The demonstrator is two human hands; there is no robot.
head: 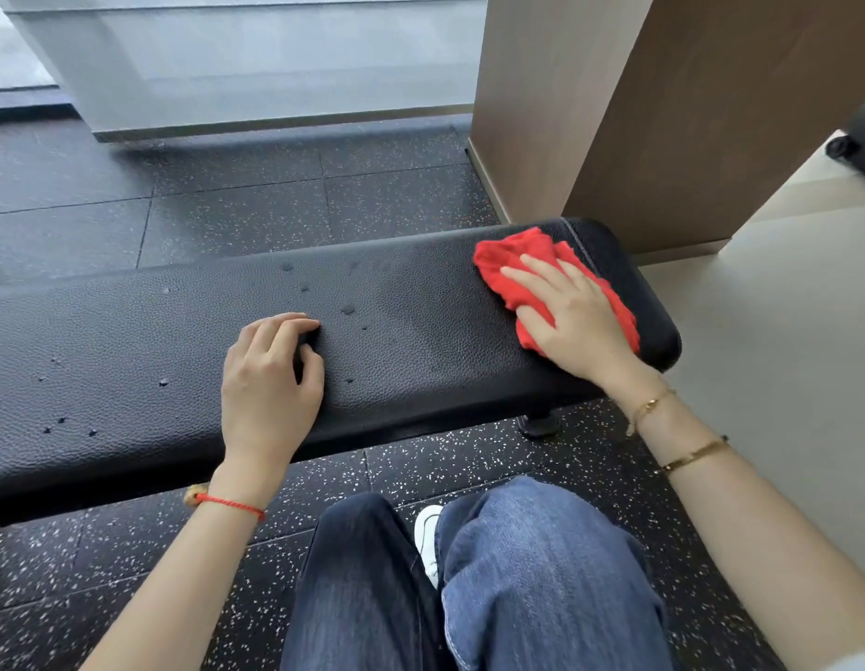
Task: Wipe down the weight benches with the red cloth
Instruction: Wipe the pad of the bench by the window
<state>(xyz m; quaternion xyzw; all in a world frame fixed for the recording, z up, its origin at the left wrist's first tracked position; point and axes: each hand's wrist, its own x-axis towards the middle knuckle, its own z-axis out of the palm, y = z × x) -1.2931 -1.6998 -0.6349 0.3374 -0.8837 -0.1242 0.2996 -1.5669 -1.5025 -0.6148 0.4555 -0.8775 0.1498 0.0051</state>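
A long black padded weight bench (130, 341) runs across the view from the left edge to the right of middle. Several small water drops dot its top. A crumpled red cloth (505, 261) lies on the bench's right end. My right hand (573, 314) presses flat on the cloth with straight, spread fingers. My left hand (271, 380) rests on the bench's middle near the front edge, fingers curled with their tips on the pad, holding nothing.
Speckled black rubber floor tiles (227, 210) surround the bench. A brown wooden pillar (614, 113) stands just behind the bench's right end, pale floor (784, 307) to its right. A bench foot (539, 423) shows below. My knees in jeans (469, 583) are close in front.
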